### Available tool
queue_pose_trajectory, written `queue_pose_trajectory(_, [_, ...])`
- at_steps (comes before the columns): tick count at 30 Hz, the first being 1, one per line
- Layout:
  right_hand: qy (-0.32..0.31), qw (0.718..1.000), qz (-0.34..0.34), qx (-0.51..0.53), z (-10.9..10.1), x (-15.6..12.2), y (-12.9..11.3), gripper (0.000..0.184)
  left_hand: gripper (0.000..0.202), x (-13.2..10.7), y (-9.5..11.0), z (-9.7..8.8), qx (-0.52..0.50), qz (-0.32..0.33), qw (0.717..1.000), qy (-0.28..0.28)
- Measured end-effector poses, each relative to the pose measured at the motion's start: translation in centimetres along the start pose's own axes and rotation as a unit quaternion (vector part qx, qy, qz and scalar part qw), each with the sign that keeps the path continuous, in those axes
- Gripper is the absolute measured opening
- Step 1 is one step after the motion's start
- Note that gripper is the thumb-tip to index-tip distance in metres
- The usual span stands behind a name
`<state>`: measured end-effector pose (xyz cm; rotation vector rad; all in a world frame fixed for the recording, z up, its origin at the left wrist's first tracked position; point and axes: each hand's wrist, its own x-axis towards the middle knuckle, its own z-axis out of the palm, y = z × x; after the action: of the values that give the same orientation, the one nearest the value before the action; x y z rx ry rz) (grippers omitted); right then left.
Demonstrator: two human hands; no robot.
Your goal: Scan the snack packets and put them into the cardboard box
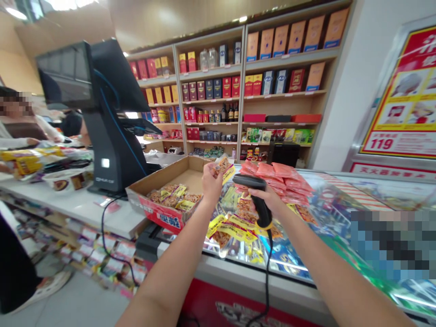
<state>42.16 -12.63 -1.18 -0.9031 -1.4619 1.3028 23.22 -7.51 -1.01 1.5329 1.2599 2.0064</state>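
Note:
My left hand (211, 182) pinches a small clear-and-yellow snack packet (225, 169) up in the air. My right hand (270, 200) is shut around the handle of a black corded barcode scanner (256, 195), whose head points left toward that packet. Below both hands, loose yellow-labelled snack packets (231, 225) lie on a glass-topped display case (327, 204). Pink-red packets (272, 177) are heaped behind the scanner. To my left, an open cardboard box (170, 193) holds more yellow-labelled packets.
A black point-of-sale terminal (109, 109) stands on a white checkout counter (78, 204). A person (23, 127) stands beyond it, beside bagged goods. Wooden shelves (238, 86) of boxes and bottles fill the back wall. A red-and-yellow poster (402, 100) hangs at right.

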Motion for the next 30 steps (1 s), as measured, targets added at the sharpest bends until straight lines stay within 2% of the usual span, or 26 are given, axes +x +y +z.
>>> queue_pose_trajectory(4, [-0.024, 0.999, -0.038, 0.019, 3.0, 1.1, -2.0, 0.029, 0.045, 2.9, 3.2, -5.3, 0.097, 0.04, 0.989, 0.107])
queue_pose_trajectory(7, [-0.068, 0.996, -0.045, 0.019, 5.5, 1.9, -2.9, 0.031, 0.055, 4.6, 3.6, -8.8, 0.176, 0.053, 0.967, 0.178])
queue_pose_trajectory(9, [-0.088, 0.995, -0.047, 0.011, 6.6, 2.1, -3.1, 0.031, 0.062, 5.0, 3.2, -10.0, 0.228, 0.055, 0.952, 0.196])
queue_pose_trajectory(12, [-0.087, 0.995, -0.045, 0.01, 6.8, 2.1, -3.1, 0.03, 0.065, 4.1, 2.9, -9.7, 0.271, 0.088, 0.94, 0.186])
queue_pose_trajectory(14, [-0.067, 0.996, -0.048, 0.023, 5.9, 2.0, -2.8, 0.028, 0.057, 2.9, 2.9, -8.3, 0.282, 0.124, 0.943, 0.129])
queue_pose_trajectory(15, [-0.054, 0.997, -0.049, 0.028, 5.1, 1.9, -2.6, 0.027, 0.05, 2.1, 2.9, -7.4, 0.287, 0.132, 0.946, 0.077])
queue_pose_trajectory(17, [-0.026, 0.998, -0.053, 0.021, 3.2, 1.6, -2.2, 0.024, 0.033, 0.8, 2.8, -5.3, 0.303, 0.115, 0.943, -0.072])
queue_pose_trajectory(18, [-0.009, 0.999, -0.049, 0.014, 2.2, 1.4, -2.0, 0.023, 0.025, 0.2, 2.6, -4.1, 0.315, 0.093, 0.93, -0.163])
queue_pose_trajectory(20, [0.029, 0.999, -0.041, 0.001, 0.1, 1.0, -1.5, 0.021, 0.017, -0.8, 1.8, -1.8, 0.342, 0.041, 0.872, -0.347])
queue_pose_trajectory(22, [0.063, 0.997, -0.043, -0.008, -1.8, 0.7, -0.9, 0.021, 0.026, -1.5, 0.8, 0.5, 0.364, -0.007, 0.792, -0.489])
queue_pose_trajectory(23, [0.071, 0.997, -0.038, -0.007, -2.6, 0.5, -0.6, 0.021, 0.032, -1.7, 0.3, 1.4, 0.374, -0.029, 0.761, -0.529])
queue_pose_trajectory(25, [0.089, 0.995, -0.041, 0.006, -3.8, 0.4, 0.1, 0.022, 0.042, -2.0, -0.8, 3.0, 0.39, -0.061, 0.732, -0.556])
queue_pose_trajectory(27, [0.1, 0.994, -0.043, 0.022, -4.6, 0.3, 0.9, 0.023, 0.046, -2.0, -2.0, 3.9, 0.391, -0.067, 0.73, -0.557])
queue_pose_trajectory(30, [0.109, 0.993, -0.025, 0.029, -5.0, 0.0, 2.0, 0.026, 0.041, -1.7, -3.8, 3.7, 0.327, -0.064, 0.742, -0.582])
